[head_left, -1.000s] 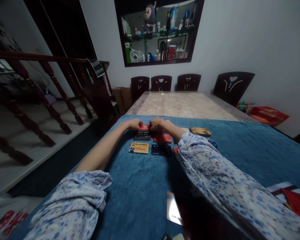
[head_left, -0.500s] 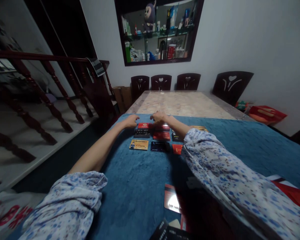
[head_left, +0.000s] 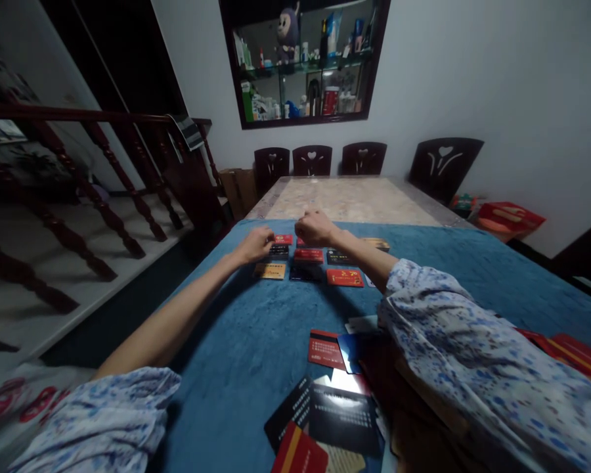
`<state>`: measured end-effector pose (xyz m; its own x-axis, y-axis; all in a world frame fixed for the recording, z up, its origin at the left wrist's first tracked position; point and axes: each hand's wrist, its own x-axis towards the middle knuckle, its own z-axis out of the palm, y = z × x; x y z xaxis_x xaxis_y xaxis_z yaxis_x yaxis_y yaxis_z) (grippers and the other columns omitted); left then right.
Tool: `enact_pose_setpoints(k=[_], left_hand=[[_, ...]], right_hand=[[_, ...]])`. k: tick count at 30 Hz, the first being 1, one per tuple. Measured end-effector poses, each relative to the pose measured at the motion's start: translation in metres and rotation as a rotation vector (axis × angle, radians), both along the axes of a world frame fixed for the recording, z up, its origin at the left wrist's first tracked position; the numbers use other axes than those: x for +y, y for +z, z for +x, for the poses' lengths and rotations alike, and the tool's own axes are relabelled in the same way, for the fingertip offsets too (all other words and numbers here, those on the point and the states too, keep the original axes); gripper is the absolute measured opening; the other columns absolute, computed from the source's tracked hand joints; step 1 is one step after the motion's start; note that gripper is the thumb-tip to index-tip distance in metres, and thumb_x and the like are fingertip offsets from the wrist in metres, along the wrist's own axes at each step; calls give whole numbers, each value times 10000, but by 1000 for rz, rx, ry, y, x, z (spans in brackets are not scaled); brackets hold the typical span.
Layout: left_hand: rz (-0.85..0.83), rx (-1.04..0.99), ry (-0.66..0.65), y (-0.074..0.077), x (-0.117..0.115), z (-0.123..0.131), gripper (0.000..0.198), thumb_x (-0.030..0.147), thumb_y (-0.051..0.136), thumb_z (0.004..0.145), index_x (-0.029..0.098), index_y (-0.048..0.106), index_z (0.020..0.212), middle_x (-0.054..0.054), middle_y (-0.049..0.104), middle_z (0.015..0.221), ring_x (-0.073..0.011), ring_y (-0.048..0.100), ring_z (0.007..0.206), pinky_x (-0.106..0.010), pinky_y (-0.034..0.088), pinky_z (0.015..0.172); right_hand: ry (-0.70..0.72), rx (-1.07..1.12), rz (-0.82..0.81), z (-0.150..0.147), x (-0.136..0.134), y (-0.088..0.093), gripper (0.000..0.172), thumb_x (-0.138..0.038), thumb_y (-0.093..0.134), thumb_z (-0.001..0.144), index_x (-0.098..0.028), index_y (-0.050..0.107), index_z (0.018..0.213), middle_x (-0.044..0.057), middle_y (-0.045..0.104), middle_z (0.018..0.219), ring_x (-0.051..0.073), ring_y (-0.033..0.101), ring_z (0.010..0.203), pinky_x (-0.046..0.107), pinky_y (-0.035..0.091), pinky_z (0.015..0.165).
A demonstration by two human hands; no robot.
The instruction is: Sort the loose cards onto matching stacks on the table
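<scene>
sleeves (head_left: 448, 322): we see white, sprinkled with blue and brownish flecks
cloth (head_left: 226, 355): we call it plain blue
leftmost front card (head_left: 269, 271): yellow-gold, to our eyes
second front card (head_left: 306, 274): near-black
third front card (head_left: 345, 278): red with gold marks
black card (head_left: 345, 420): pale print on black
striped card (head_left: 308, 456): red, a gold band across it
table (head_left: 345, 197): mottled beige, greyer border
chairs (head_left: 349, 161): we see dark brown
towel (head_left: 190, 131): black-grey with a pale stripe

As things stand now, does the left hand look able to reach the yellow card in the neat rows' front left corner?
Probably yes: the left hand is close to the yellow card, whose face is largely visible, and nothing seems to block the way.
</scene>
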<state>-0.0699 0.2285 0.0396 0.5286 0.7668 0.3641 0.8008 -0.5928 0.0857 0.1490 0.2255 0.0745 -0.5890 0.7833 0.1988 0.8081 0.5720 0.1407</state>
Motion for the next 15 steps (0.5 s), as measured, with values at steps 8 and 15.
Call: enact_pose_setpoints(k=[8,15], left_hand=[[-67,-86,-121,-12,-56,21,149,101,505,825,149,630,761,-47,619,837,-147,565,746,-259,472,728],[-91,-125,-116,-32,-88,24,151,93,506,834,149,638,787,-42,614,836,-138,572,732,-250,473,713]], right_hand=[[18,-12,31,18,-37,-6,273,-170,482,898,-186,746,963,109,746,1044,263,572,1049,353,317,811],[28,-3,27,30,-70,-11,249,-175,483,907,-200,730,912,92,746,1012,244,565,1018,332,294,757]])
